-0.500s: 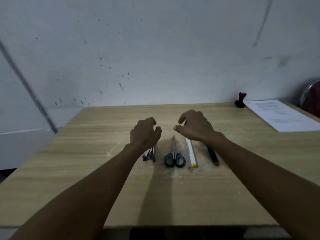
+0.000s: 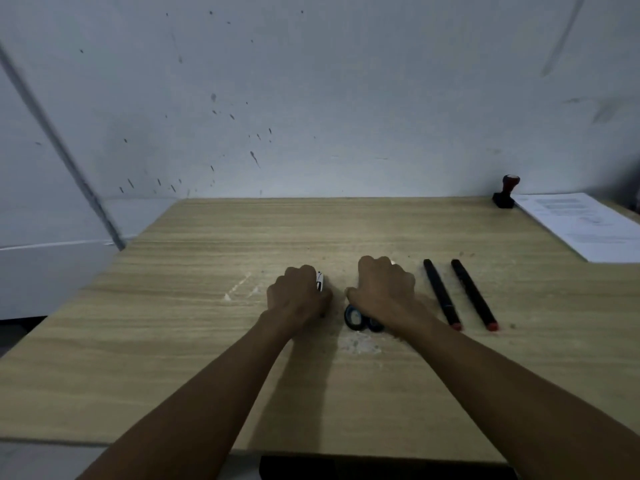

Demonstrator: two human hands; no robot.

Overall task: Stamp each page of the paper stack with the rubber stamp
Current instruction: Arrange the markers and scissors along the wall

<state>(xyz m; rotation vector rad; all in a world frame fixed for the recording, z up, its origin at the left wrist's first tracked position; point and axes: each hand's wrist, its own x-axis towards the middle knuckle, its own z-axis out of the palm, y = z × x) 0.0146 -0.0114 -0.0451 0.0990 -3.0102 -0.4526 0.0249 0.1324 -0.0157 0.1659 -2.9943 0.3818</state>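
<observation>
The rubber stamp (image 2: 506,192) stood upright at the far right corner of the table (image 2: 207,341), a black base under a dark red knob handle, close to the wall (image 2: 311,98). Its base sat just beside the near-left corner of the paper stack (image 2: 585,225), white printed sheets running off the right edge of my view. Both hands were well apart from them, down at mid-table. My left hand (image 2: 298,296) had its fingers curled over a white pen (image 2: 320,281); my right hand (image 2: 384,289) was curled over scissors (image 2: 360,318), whose black loops showed beneath the wrist. Two black markers (image 2: 457,294) with red ends lay side by side right of that hand. Bare wood stretched between markers and stamp.
</observation>
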